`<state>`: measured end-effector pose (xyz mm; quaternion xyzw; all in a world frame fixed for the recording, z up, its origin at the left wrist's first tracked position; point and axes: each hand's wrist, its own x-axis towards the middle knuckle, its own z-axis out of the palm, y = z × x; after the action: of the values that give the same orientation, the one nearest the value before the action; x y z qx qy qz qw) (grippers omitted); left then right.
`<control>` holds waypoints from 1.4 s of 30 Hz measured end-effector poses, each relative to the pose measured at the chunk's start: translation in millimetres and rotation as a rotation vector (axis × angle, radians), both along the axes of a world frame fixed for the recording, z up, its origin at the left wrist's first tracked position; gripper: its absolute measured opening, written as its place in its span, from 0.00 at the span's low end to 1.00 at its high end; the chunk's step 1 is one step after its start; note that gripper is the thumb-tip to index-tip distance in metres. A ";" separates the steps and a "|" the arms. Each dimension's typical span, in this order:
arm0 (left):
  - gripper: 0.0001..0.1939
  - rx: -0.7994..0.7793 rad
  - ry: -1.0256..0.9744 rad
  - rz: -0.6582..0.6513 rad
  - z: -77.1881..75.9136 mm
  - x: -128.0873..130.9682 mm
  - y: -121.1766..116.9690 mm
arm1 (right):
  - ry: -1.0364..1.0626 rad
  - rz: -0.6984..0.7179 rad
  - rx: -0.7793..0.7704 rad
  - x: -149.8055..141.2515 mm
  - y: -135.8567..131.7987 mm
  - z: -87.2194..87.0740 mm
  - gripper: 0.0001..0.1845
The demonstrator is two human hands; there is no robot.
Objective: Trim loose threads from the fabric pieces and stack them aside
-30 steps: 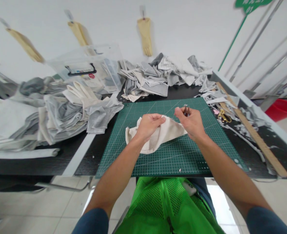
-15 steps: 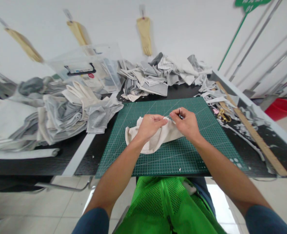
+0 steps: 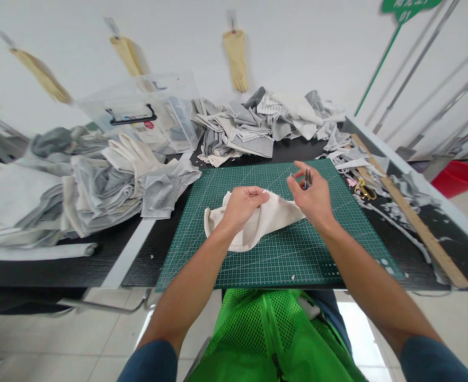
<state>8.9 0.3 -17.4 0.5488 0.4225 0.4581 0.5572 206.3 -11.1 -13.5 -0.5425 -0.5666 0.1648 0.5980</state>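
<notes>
My left hand [image 3: 246, 206] is closed in a pinch on the top edge of a cream fabric piece [image 3: 275, 215]. The cloth lies partly folded on the green cutting mat [image 3: 202, 270], with its right end tapering toward my other hand. My right hand [image 3: 312, 193] is raised just right of the cloth, its thumb and forefinger curled close together. A small dark metal tool, which looks like thread snips [image 3: 307, 179], sticks up out of that hand; its lower part is hidden in the palm.
Heaped grey and cream cloth [image 3: 102, 185] covers the left side, before a clear plastic box [image 3: 166, 116]. More fabric pieces [image 3: 237, 130] are piled behind the mat. To the right lie gold-handled scissors [image 3: 364, 190], a wooden ruler [image 3: 420, 228] and scraps [image 3: 412, 193].
My right hand has moved right and slightly up, away from the cloth edge, with the snips showing more. The left hand keeps its pinch at nearly the same spot.
</notes>
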 end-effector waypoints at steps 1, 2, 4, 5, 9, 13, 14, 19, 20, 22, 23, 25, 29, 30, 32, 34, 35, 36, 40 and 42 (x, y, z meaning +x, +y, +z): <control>0.10 0.004 0.000 0.000 0.0 0.3 0.1 | -0.032 0.042 -0.004 -1.5 -1.6 1.4 0.20; 0.10 0.007 -0.002 -0.004 0.1 0.6 0.2 | -0.060 0.095 -0.014 -3.5 -3.5 2.5 0.21; 0.11 0.009 -0.010 -0.017 0.6 1.1 0.2 | -0.105 0.199 -0.030 -8.7 -7.2 3.3 0.19; 0.11 0.012 -0.011 -0.023 1.0 1.3 0.2 | -0.121 0.241 -0.032 -11.3 -8.6 2.9 0.16; 0.11 0.043 0.019 -0.033 2.4 1.2 -0.7 | -0.115 0.285 -0.047 -16.8 -9.3 -1.4 0.09; 0.10 0.041 0.027 -0.043 3.3 0.7 -1.6 | -0.047 0.201 -0.067 -14.0 -6.3 -3.5 0.11; 0.10 0.034 0.021 -0.042 3.4 0.7 -1.8 | -0.025 0.183 -0.069 -12.9 -5.8 -3.5 0.13; 0.10 0.027 0.000 -0.033 3.5 0.9 -2.0 | 0.105 0.157 -0.069 -8.4 -5.3 -4.6 0.19; 0.10 0.026 0.005 -0.033 3.3 0.9 -1.9 | 0.129 0.154 -0.069 -8.0 -5.1 -5.4 0.20; 0.10 0.019 0.009 -0.028 3.2 1.1 -1.9 | 0.163 0.144 -0.064 -7.6 -4.3 -7.2 0.23; 0.09 0.015 0.006 -0.025 3.3 1.2 -1.9 | 0.173 0.137 -0.058 -7.6 -3.7 -8.1 0.24; 0.09 0.007 -0.009 -0.018 3.9 1.6 -2.0 | 0.191 0.118 -0.041 -8.0 -2.5 -9.1 0.26; 0.08 -0.027 -0.048 -0.008 6.0 1.9 -1.9 | 0.211 0.072 -0.026 -9.3 -2.1 -7.3 0.28; 0.07 -0.037 -0.059 -0.005 6.6 1.8 -1.8 | 0.206 0.068 -0.029 -9.6 -2.4 -6.3 0.29; 0.06 -0.050 -0.082 -0.004 7.6 1.2 -1.6 | 0.189 0.069 -0.036 -10.2 -2.9 -4.4 0.29; 0.05 -0.059 -0.116 -0.020 8.7 0.6 -1.8 | 0.163 0.066 -0.034 -10.8 -2.4 -3.6 0.27; 0.05 -0.066 -0.141 -0.033 9.2 0.4 -2.1 | 0.150 0.059 -0.028 -11.0 -1.8 -3.7 0.25; 0.06 -0.074 -0.169 -0.047 9.6 0.3 -2.5 | 0.137 0.049 -0.020 -11.2 -1.1 -4.0 0.23; 0.07 -0.094 -0.265 -0.092 10.3 1.1 -3.5 | 0.126 0.044 -0.004 -10.6 -1.9 -3.5 0.16; 0.08 -0.086 -0.273 -0.084 9.8 1.7 -2.9 | 0.135 0.096 0.006 -9.9 -6.3 -0.4 0.18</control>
<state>10.6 -2.6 -7.5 0.4741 0.3386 0.4863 0.6512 196.4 -17.5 -13.9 -0.5005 -0.5511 0.2278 0.6276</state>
